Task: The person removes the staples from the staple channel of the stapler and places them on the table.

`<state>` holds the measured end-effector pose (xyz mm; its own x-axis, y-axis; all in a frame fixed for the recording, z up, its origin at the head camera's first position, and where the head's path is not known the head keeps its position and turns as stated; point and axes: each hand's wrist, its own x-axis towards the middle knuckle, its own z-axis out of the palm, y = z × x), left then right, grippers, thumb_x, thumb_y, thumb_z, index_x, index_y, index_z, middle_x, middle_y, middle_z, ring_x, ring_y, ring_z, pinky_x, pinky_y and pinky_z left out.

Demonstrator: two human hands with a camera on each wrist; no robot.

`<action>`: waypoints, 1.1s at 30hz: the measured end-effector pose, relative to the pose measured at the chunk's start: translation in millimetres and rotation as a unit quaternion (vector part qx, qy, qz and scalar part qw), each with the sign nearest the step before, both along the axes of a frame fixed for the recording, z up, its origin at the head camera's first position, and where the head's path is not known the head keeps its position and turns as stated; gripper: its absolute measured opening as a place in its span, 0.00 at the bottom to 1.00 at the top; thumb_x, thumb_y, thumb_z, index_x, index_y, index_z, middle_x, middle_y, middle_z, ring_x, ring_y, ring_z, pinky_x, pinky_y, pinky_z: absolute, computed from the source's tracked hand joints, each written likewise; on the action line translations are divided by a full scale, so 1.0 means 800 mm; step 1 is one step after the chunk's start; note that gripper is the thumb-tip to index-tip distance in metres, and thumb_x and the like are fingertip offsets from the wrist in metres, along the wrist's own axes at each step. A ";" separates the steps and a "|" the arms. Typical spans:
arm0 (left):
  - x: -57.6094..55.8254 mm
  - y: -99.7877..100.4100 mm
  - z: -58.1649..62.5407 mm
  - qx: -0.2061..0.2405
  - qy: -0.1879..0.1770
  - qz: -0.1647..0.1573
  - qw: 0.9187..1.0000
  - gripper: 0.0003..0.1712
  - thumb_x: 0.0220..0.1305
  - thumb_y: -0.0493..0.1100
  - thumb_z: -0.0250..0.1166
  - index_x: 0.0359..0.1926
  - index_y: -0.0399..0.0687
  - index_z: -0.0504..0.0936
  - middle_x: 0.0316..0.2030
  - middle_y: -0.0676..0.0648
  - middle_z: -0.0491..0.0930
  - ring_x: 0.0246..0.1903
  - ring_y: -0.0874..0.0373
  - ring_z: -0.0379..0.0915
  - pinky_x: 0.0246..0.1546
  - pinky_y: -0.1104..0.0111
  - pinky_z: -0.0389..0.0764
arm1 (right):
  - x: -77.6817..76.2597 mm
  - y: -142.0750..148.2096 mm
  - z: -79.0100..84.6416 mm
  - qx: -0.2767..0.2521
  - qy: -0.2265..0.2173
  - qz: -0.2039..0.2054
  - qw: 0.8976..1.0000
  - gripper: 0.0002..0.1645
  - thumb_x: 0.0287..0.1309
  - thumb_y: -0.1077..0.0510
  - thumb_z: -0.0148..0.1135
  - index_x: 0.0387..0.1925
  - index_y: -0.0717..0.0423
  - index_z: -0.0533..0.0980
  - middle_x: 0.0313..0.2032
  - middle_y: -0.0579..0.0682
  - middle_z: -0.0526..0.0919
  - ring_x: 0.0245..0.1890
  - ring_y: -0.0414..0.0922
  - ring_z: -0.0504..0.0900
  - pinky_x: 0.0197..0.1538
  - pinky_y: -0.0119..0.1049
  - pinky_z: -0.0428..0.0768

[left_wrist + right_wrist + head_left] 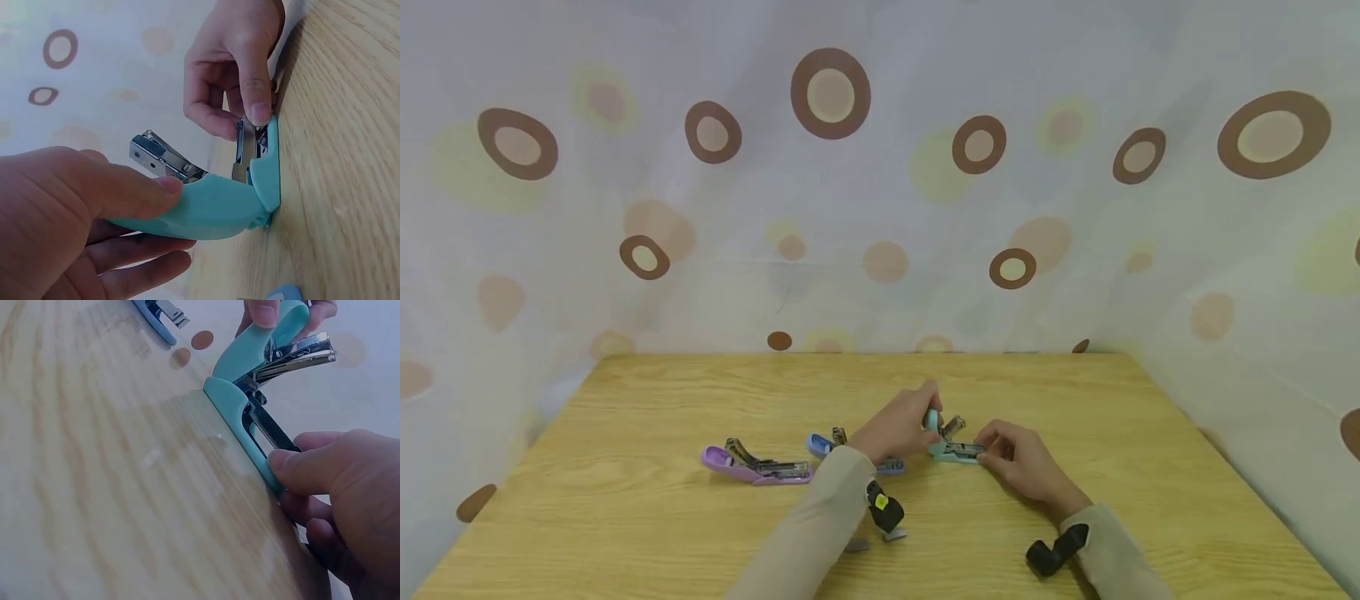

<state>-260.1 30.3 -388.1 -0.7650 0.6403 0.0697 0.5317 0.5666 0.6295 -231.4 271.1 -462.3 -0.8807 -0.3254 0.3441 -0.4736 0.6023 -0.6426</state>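
A teal stapler stands on the wooden table with its top raised steeply from the base and its metal magazine exposed. My left hand grips the raised top, thumb on its side and fingers behind it. At the front end of the base, my right hand pinches the stapler between thumb and fingers, as the right wrist view shows. Just left of it lies an opened blue stapler, partly hidden behind my left wrist. Farther left is a purple stapler, also opened up.
Small grey pieces lie on the table near my left forearm, partly covered by the sleeve. A patterned cloth hangs behind the table's far edge and along its sides.
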 end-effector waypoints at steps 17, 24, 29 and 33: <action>0.001 -0.034 -0.026 0.042 0.050 0.010 0.998 0.17 0.54 0.32 0.69 0.35 0.48 0.68 0.40 0.47 0.81 0.26 0.63 0.65 0.31 0.73 0.67 | 0.002 -0.003 0.006 -0.004 0.002 -0.001 1.000 0.10 0.55 0.66 0.67 0.36 0.49 0.78 0.24 0.42 0.77 0.21 0.33 0.72 0.26 0.30 0.73; 0.008 -0.029 -0.021 0.017 0.057 0.001 0.998 0.13 0.58 0.34 0.66 0.41 0.50 0.72 0.48 0.46 0.79 0.48 0.53 0.76 0.44 0.67 0.75 | 0.005 -0.002 0.008 -0.011 0.029 0.011 0.999 0.11 0.54 0.68 0.66 0.37 0.51 0.78 0.25 0.44 0.77 0.21 0.34 0.71 0.25 0.30 0.72; 0.010 -0.029 -0.022 0.001 0.064 0.007 0.998 0.14 0.58 0.34 0.67 0.44 0.49 0.76 0.48 0.46 0.81 0.54 0.51 0.74 0.48 0.65 0.78 | 0.000 -0.002 0.002 -0.002 0.054 0.058 0.997 0.16 0.53 0.71 0.65 0.41 0.51 0.78 0.30 0.47 0.79 0.23 0.33 0.71 0.26 0.30 0.73; 0.010 -0.028 -0.024 -0.001 0.063 0.003 0.998 0.17 0.57 0.33 0.67 0.48 0.47 0.77 0.47 0.45 0.82 0.50 0.53 0.77 0.45 0.67 0.79 | 0.000 -0.005 0.001 0.028 0.069 0.096 0.993 0.20 0.53 0.72 0.63 0.44 0.48 0.79 0.36 0.45 0.77 0.25 0.32 0.67 0.27 0.28 0.71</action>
<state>-251.8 7.5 -407.6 -0.7542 0.6358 0.1639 0.6026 0.5711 0.5573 -231.6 267.4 -461.8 -0.7459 -0.5052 0.4340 -0.6648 0.5250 -0.5315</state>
